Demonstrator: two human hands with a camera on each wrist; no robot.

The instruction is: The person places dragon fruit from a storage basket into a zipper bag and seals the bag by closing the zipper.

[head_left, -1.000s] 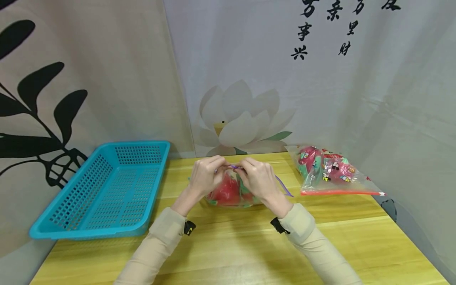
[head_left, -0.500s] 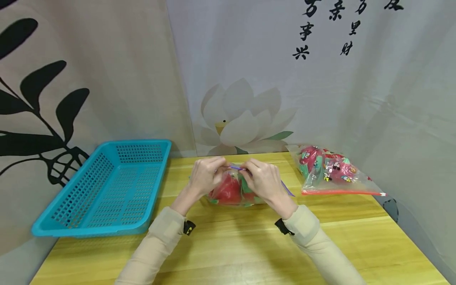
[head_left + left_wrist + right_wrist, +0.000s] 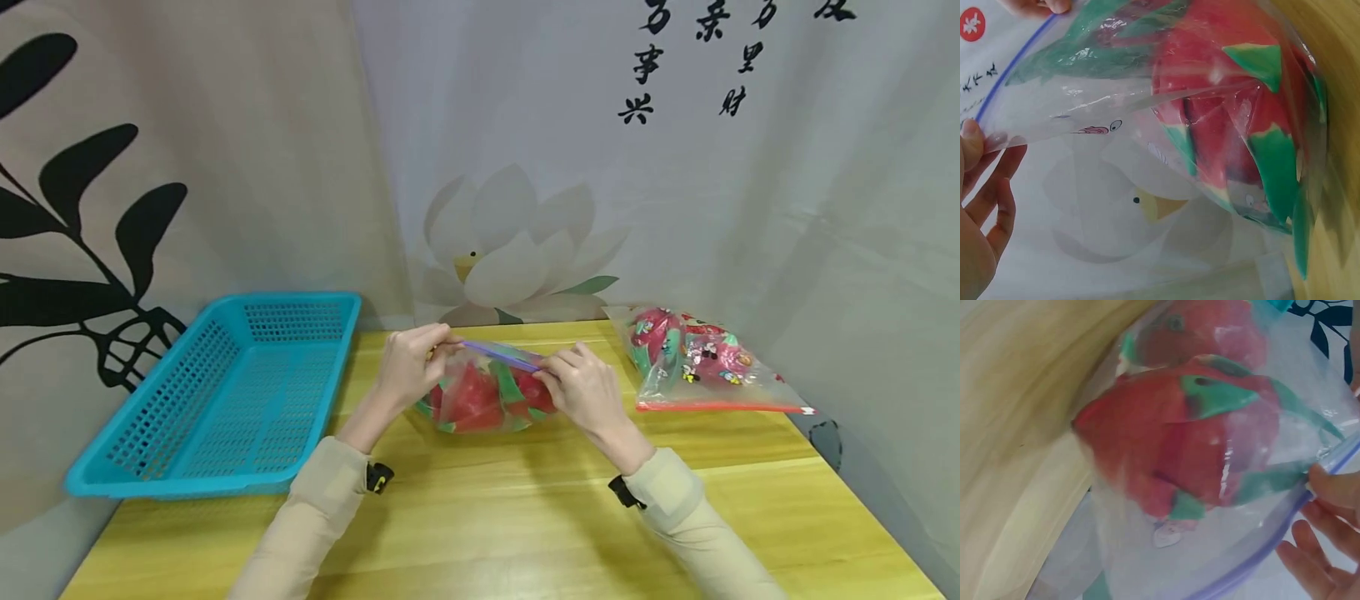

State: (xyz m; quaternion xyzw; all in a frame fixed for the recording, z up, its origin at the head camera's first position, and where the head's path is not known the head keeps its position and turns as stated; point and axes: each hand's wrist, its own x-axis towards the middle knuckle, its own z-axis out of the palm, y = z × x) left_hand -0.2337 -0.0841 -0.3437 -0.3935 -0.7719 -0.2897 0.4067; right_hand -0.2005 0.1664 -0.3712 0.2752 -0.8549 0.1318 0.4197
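Note:
A clear zip bag [image 3: 480, 421] with a purple zip strip [image 3: 501, 357] lies on the table in front of me. Red and green dragon fruits [image 3: 1160, 444] show through its plastic. My left hand [image 3: 411, 367] pinches the left end of the strip between thumb and fingers; the left wrist view shows this hand [image 3: 985, 212] at the bag's corner. Farther along the same strip, toward its right part, my right hand [image 3: 585, 392] pinches the zip. In the right wrist view the thumb and forefinger of that hand [image 3: 1329, 531] press on the purple edge.
A blue perforated basket [image 3: 311, 417] stands at the left of the wooden table [image 3: 495, 533]. At the back right, a second zip bag [image 3: 705, 358] with a red strip holds more red and green things. A printed curtain [image 3: 510, 108] hangs behind the table.
My right hand has slid right and slightly nearer along the purple strip, while my left hand moved a little left. The hands are wider apart, and more of the strip shows.

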